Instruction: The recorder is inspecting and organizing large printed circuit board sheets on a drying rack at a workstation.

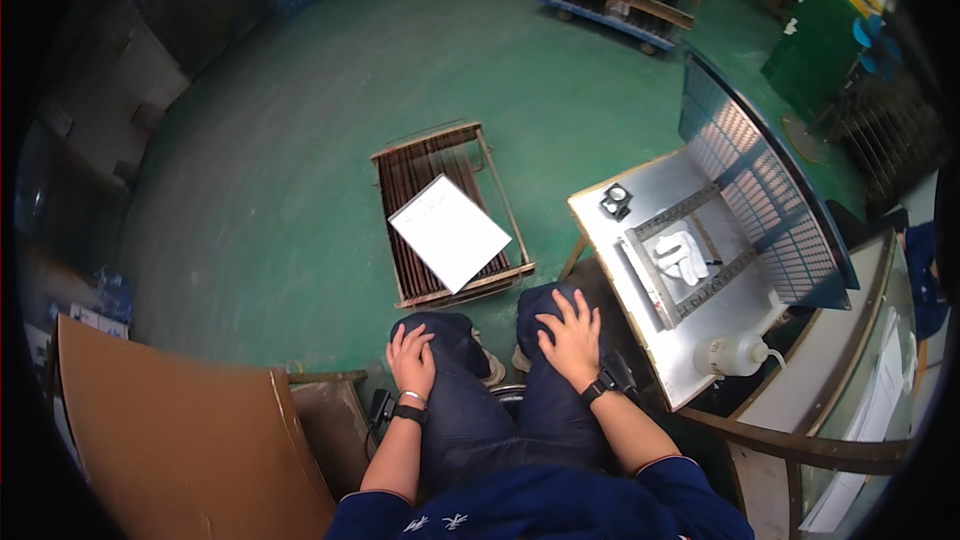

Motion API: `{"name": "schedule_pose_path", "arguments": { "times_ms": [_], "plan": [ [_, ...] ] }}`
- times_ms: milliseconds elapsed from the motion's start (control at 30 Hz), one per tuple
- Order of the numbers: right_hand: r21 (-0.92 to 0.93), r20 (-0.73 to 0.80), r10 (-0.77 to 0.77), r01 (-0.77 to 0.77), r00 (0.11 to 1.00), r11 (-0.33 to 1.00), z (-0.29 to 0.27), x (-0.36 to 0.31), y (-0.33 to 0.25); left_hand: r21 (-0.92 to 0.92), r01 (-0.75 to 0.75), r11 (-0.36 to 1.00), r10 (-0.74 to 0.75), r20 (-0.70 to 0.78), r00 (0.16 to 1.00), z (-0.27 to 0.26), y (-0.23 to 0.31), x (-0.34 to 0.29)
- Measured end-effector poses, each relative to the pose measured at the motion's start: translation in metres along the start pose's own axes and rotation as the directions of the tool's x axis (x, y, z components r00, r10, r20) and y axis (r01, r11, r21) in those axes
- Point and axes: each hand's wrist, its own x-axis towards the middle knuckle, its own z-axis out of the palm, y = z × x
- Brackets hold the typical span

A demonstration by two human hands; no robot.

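My left hand point(411, 360) lies flat on my left knee, its fingers stretched forward and holding nothing. On the other knee rests my right hand point(573, 342), fingers spread apart, also with nothing in it. Beyond my knees a wooden slatted rack point(392, 190) stands on the floor, and a white sheet point(450, 235), perhaps on a clipboard, lies aslant on top of it. To the right of my right hand is a metal-topped table point(640, 180) bearing a dark rectangular frame point(660, 305), white gloves point(680, 258) and a small black magnifier-like device point(616, 201).
A white squeeze bottle point(735, 354) stands at the table's near corner. A blue-edged perforated panel point(760, 180) rises along its far side. At my left is a large cardboard sheet point(180, 430). A loaded trolley point(610, 10) stands at the back on the green floor point(270, 170).
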Motion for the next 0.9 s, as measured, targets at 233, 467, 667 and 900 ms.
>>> {"name": "schedule_pose_path", "arguments": {
  "times_ms": [233, 467, 667, 900],
  "plan": [
    [0.002, 0.027, 0.01, -0.01, 1.0, 1.0, -0.0016, 0.0034, -0.0016, -0.022, -0.001, 1.0, 0.001, 0.011, 1.0, 0.0028, -0.0037, 0.0079],
    [-0.02, 0.02, -0.01, 0.011, 1.0, 1.0, 0.0007, 0.0033, -0.0028, -0.043, -0.003, 0.999, 0.002, -0.011, 1.0, 0.0017, -0.0078, 0.0079],
    [-0.028, 0.019, -0.003, 0.004, 1.0, 1.0, 0.0023, 0.0023, -0.0011, -0.047, 0.009, 0.999, -0.009, 0.0, 1.0, 0.0029, -0.0072, 0.0078],
    [-0.027, 0.014, 0.001, -0.001, 1.0, 1.0, 0.0035, 0.003, -0.0016, -0.032, -0.003, 0.999, 0.002, -0.028, 1.0, 0.0017, -0.0065, 0.0088]
  ]
}}
